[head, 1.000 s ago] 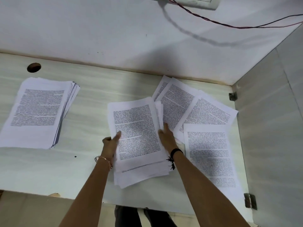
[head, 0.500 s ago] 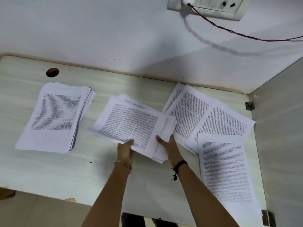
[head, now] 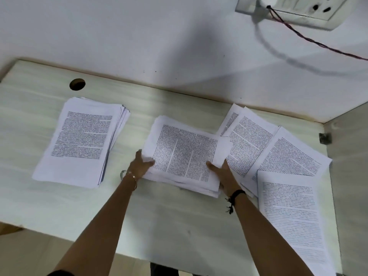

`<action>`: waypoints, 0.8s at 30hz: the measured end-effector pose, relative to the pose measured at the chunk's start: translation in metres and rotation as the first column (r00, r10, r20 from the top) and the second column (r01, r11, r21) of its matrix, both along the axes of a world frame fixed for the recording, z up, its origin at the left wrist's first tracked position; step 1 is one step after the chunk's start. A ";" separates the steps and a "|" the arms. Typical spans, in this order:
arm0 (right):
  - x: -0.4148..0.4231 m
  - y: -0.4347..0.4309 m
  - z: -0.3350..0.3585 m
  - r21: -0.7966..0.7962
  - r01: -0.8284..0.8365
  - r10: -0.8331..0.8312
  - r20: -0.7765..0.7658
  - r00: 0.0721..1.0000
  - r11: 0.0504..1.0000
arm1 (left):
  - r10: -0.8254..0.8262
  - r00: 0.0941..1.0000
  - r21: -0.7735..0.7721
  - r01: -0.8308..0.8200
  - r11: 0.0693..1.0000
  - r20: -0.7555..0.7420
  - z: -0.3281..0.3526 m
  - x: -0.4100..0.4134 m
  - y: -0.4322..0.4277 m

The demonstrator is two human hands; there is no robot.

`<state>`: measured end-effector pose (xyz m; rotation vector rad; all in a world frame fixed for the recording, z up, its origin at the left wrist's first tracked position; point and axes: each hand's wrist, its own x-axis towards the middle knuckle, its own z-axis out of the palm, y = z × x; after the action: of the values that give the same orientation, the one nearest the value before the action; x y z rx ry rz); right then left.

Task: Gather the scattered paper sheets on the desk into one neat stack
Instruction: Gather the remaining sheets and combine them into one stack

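fingers [head: 148, 162] of both hands clamp the turned paper bundle [head: 185, 154] on the desk [head: 59, 206].

Dense printed text on the paper sheets [head: 185, 154], too blurred to read.

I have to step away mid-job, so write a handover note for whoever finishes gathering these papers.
Left hand and right hand: each has a grip on the turned middle bundle of white printed sheets, low over the pale wood-grain desk.
Done: thick stack of white printed pages sits on the left.
Left: the loose printed sheets fanned on the right; merge all and square up.
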<state>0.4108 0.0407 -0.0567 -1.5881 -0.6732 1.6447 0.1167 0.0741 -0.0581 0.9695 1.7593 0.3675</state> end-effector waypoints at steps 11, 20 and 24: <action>-0.070 0.006 0.010 -0.085 -0.040 0.018 -0.245 0.969 0.996 | 0.415 0.667 -0.065 -0.483 0.873 0.619 0.013 0.029 -0.018; -0.046 0.048 0.022 -0.045 -0.253 0.235 0.548 0.803 0.966 | 0.456 0.832 -0.084 -0.454 0.887 0.315 0.005 0.002 -0.015; -0.076 0.046 0.025 -0.332 -0.658 0.714 0.518 0.472 0.676 | 0.396 0.914 0.042 -0.400 0.915 0.084 0.009 0.020 -0.013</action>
<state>0.3347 0.0867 -0.0316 -2.1042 -1.8326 1.6529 0.1365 0.0607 -0.0488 0.6207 1.8832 0.7098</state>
